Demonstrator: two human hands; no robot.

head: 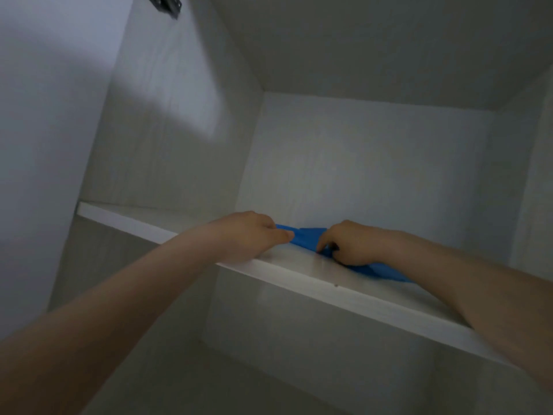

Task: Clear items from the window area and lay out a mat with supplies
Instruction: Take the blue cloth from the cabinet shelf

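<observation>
Blue mat (pixel 308 236) flat on cupboard shelf (pixel 179 227), long axis 10-to-4 o'clock. Left hand (pixel 248 235) fingers pinch 10 o'clock end; right hand (pixel 350 244) fingers curled on middle. Both equally near; likely pull toward 6 o'clock

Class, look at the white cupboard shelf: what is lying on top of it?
On the shelf lies a blue folded sheet, gripped by the left hand and the right hand. The hands and right forearm cover parts of it.
</observation>
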